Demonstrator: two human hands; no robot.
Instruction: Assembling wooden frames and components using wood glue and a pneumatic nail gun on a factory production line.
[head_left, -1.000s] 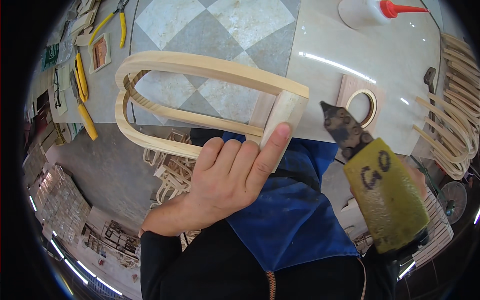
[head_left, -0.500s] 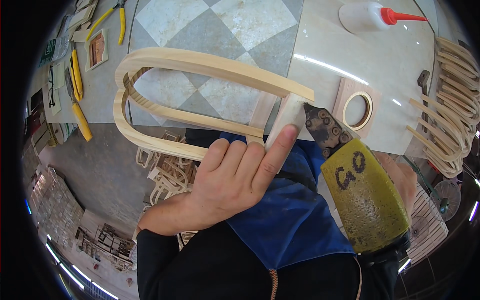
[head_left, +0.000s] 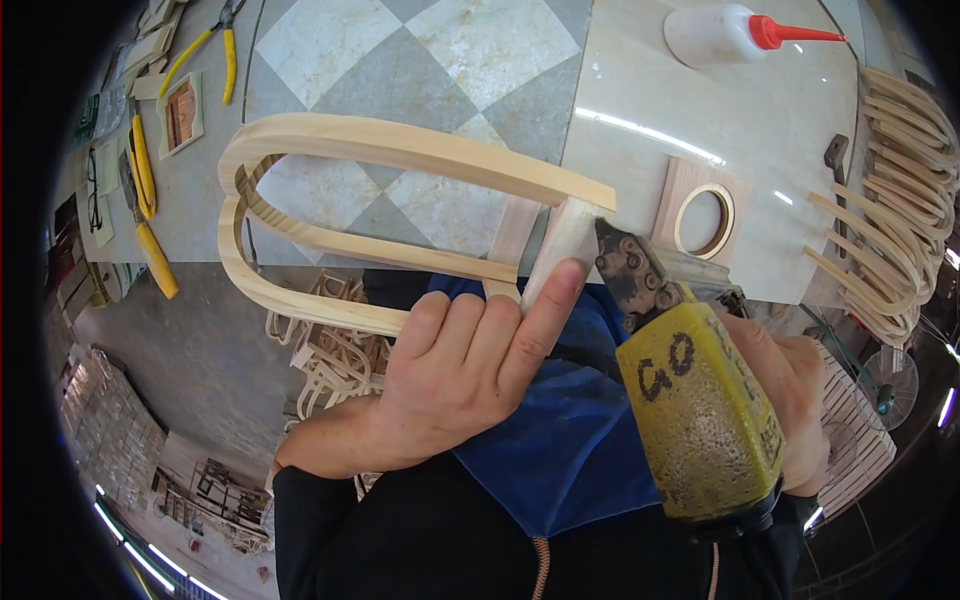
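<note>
A pale wooden frame (head_left: pixel 400 145) with two long rounded loops lies over the table edge, its open ends joined by a crosspiece (head_left: pixel 558 235). My left hand (head_left: pixel 450 365) is closed around the frame's near rail, with the index finger stretched along the crosspiece. My right hand (head_left: pixel 790 385) grips a worn yellow nail gun (head_left: pixel 690 410), partly hidden behind its body. The gun's dark metal nose sits at the far right corner of the frame, by the end of the crosspiece; whether it touches the wood I cannot tell.
A square wooden piece with a round hole (head_left: pixel 672 205) lies beyond the gun. Farther off stands a white bottle with red nozzle (head_left: pixel 705 35). Bent wooden strips (head_left: pixel 905 200) are stacked at right. Yellow-handled pliers (head_left: pixel 145 170) lie at left; several wooden frames (head_left: pixel 340 350) are piled below the table.
The nail gun's body has swung slightly left and more of my right hand shows. Its nose stays at the same frame corner. My left hand keeps its hold.
</note>
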